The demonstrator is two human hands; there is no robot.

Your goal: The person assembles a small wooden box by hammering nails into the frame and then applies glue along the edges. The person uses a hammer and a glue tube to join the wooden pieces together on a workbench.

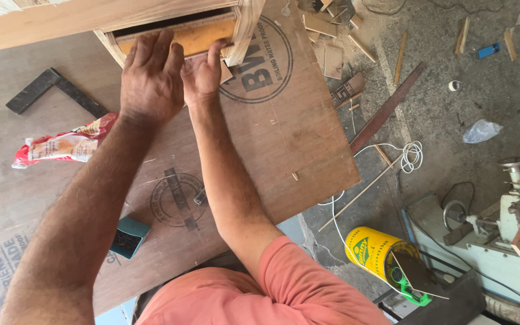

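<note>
On the far left of the brown plywood tabletop (284, 138) lies a black metal try square (49, 90), flat and well apart from the work. Just below it rests a crumpled red and white plastic packet (61, 145), its contents not visible. Nearer the person, a small teal box (130, 236) sits on the tabletop with a dark opening facing up; what it holds cannot be made out.

The left hand (150, 75) is open, fingers spread and palm pressed flat on the front of the light wooden box frame (179, 33) at the top edge of the view, apparently to steady it. The frame stands on the far part of the tabletop and shows an orange-brown panel set inside its opening. The right hand (203, 72) lies beside the left, touching it; its fingers curl up to the lower edge of the frame by the upright wooden strip (245, 30), loosely bent and pressing, not closed around anything as far as the angle allows.

To the right, on the grey concrete floor (489, 90), lie wood offcuts, a long dark wooden batten (386, 108) and a coiled white cord (411, 155). Lower right, a yellow cylindrical can (371, 248) lies on its side; its contents are hidden. A pale blue machine (501, 241) stands at the right edge.
</note>
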